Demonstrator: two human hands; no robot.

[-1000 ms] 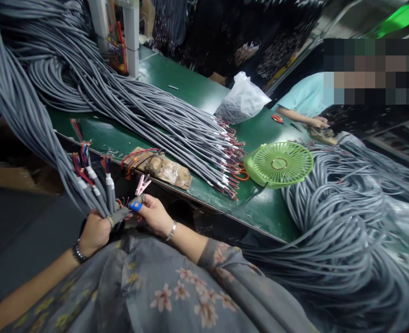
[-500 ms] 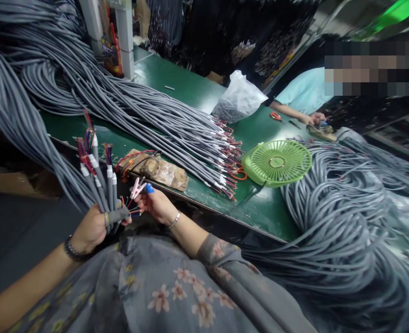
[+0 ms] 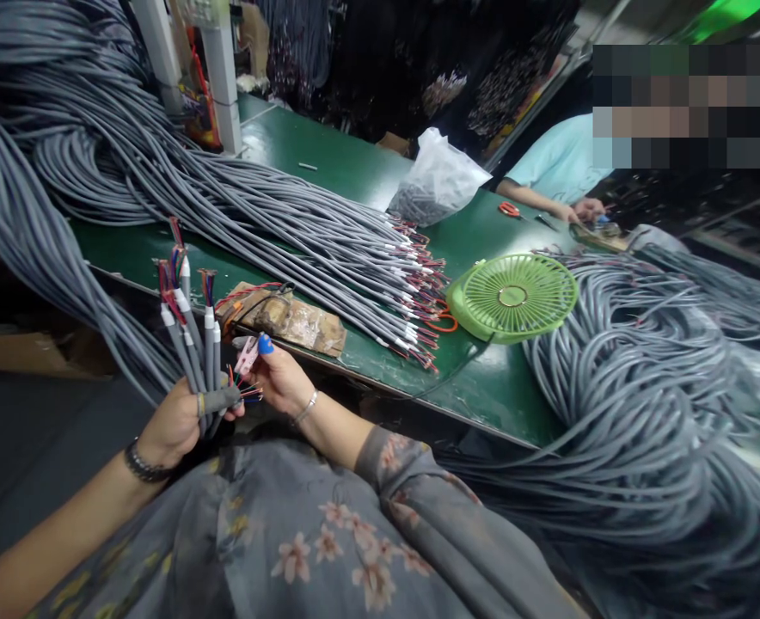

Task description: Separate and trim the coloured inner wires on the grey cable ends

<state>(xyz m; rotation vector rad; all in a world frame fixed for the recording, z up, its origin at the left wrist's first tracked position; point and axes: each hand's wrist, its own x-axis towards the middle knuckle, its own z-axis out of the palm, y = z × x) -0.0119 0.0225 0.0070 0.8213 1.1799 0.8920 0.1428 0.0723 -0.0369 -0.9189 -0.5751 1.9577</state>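
Observation:
Wrapped round several grey cables, my left hand has a grey cover on its thumb. White bands and coloured wire ends top the upright cables. Beside that thumb, thin coloured wires fan out toward my right hand. A pink clip-like tool is pinched in my right hand, whose thumb wears a blue cover. Just beyond, a taped brown block lies at the table's near edge.
A green table carries a long grey cable bundle, a green fan, a plastic bag and orange scissors. Looped cables hang over the right side. A person in a light blue top works across the table.
My right hand has shifted slightly left, and its thumb now lies against the pink tool, which has tilted. The cables in my left hand stand a little more to the right.

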